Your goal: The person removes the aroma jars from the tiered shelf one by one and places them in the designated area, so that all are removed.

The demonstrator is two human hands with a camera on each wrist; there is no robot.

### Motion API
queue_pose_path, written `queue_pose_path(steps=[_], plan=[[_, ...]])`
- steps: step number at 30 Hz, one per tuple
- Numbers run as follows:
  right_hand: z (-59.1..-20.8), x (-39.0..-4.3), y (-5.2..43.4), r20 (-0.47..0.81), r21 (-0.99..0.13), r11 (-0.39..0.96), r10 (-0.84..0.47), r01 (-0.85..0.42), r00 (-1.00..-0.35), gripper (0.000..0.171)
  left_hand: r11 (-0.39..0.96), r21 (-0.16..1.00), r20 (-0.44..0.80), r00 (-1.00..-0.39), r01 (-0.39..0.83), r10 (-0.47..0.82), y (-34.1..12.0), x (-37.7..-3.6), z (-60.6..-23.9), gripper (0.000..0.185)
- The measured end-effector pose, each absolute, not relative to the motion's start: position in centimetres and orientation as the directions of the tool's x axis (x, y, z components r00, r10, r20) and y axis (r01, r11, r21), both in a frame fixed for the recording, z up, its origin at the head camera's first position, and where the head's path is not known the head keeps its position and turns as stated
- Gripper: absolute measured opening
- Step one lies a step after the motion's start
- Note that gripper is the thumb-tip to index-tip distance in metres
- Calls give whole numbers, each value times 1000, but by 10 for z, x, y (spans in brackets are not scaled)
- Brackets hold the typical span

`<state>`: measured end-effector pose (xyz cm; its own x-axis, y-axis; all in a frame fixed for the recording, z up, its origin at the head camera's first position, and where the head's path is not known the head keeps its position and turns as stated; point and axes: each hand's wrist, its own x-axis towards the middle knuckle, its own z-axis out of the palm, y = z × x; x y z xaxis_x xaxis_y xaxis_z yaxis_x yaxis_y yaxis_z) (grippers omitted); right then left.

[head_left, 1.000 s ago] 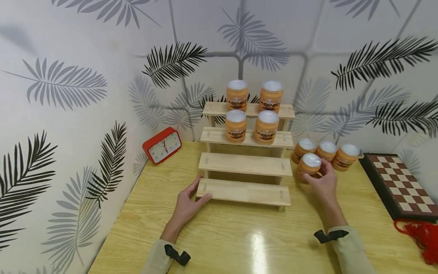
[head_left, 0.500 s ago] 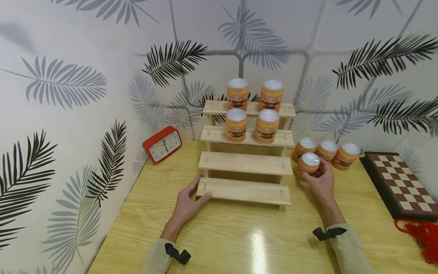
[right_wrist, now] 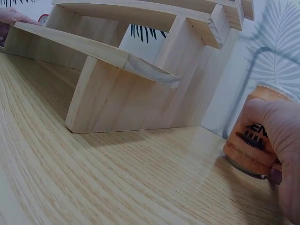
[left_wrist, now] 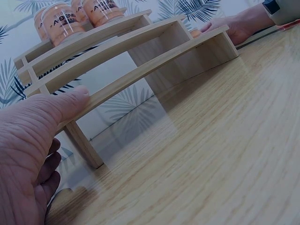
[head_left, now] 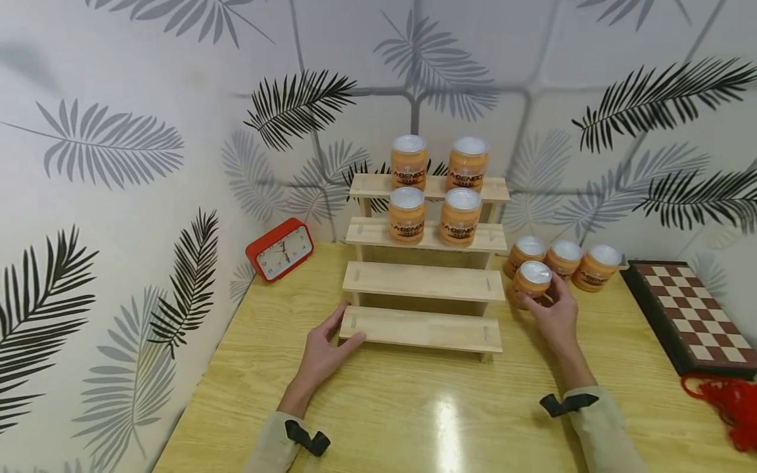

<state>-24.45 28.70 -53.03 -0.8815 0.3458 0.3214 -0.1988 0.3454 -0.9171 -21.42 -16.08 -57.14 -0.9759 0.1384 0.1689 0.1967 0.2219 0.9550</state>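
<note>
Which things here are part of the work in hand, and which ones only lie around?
In use: jar in the right hand, right hand, wooden step shelf, left hand resting on its lowest step, three jars on the table, four jars on the upper steps.

Lying about: red clock, chessboard, red tassel.

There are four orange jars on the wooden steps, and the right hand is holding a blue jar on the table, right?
Not quite: the jar that the right hand holds on the table is orange, not blue, as the head view shows. Four orange jars do stand on the wooden steps.
</note>
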Motion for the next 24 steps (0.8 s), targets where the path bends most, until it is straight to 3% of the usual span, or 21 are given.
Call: queue_pose_path(steps=[8, 12, 17, 24], plan=[[-543, -256, 298, 270, -955, 219, 364, -200, -891, 71, 196, 957, 187, -972, 213, 142, -161, -216, -574, 79], [-546, -263, 305, 326, -943, 204, 392, -264, -860, 69, 193, 957, 189, -972, 214, 142, -161, -217, -574, 80], [-518, -251, 297, 429, -902, 227, 404, -366, -808, 61, 212, 953, 188, -971, 217, 150, -162, -217, -573, 80], [-495, -247, 295, 465, -885, 250, 416, -394, -781, 63, 212, 953, 186, -970, 216, 155, -163, -216, -573, 81]])
